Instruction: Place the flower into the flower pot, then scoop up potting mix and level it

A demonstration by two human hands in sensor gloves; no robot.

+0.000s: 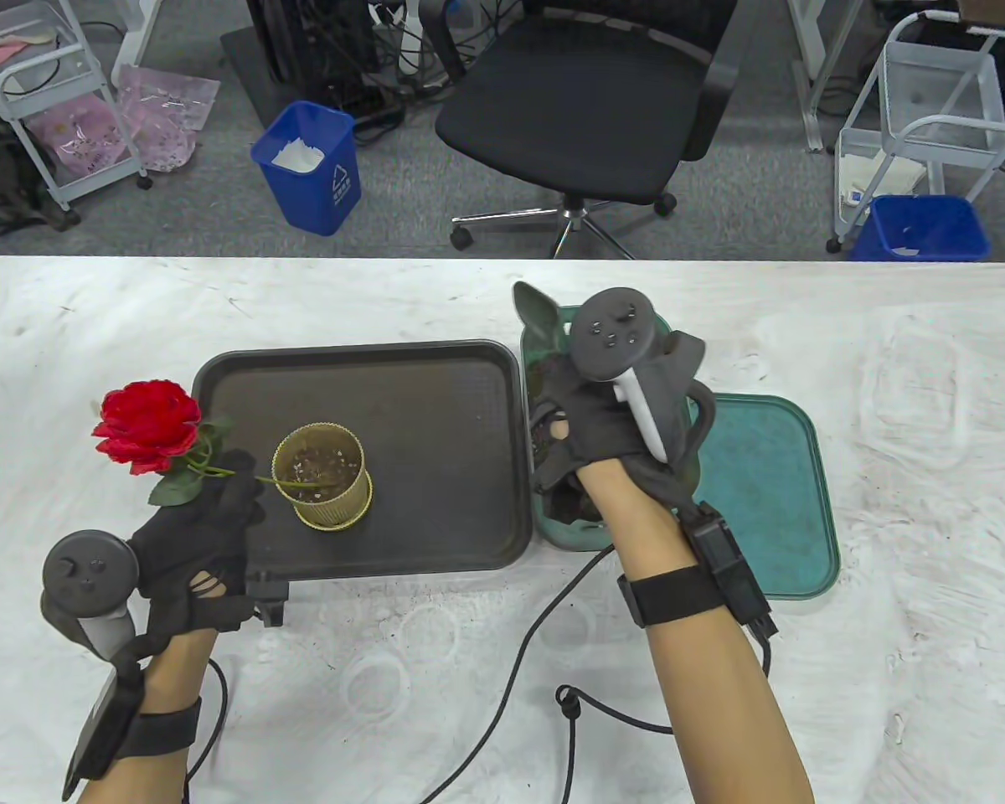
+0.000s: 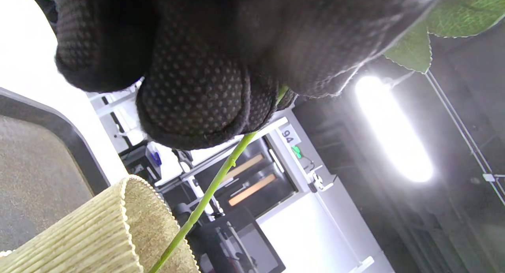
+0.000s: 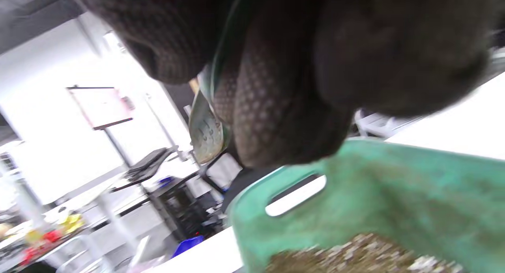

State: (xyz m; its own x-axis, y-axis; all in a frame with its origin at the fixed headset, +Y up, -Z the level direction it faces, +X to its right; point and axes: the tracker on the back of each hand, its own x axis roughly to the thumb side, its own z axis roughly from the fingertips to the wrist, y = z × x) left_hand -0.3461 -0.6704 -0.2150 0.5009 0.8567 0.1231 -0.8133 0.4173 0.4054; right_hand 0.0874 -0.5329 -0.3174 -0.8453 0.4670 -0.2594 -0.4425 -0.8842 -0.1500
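The flower (image 1: 151, 425), a red rose with a green stem, leans left of the gold ribbed pot (image 1: 321, 477) on the dark tray (image 1: 435, 435); its stem end rests inside the pot. Your left hand (image 1: 197, 536) pinches the stem. Your right hand (image 1: 603, 419) grips a scoop (image 1: 536, 311) over the green bin (image 3: 355, 194) of potting mix (image 3: 355, 253). The glove hides most of the scoop.

The left hand (image 1: 197, 536) is positioned at the lower left, fingers (image 2: 193, 103) curled and pinched around a thin stem (image 2: 209, 192). The right hand (image 1: 603, 427) is extended farther forward, fingers (image 3: 276, 115) closed around a tool handle (largely hidden by the glove). A tracker is strapped to each hand; both forearms are bare.
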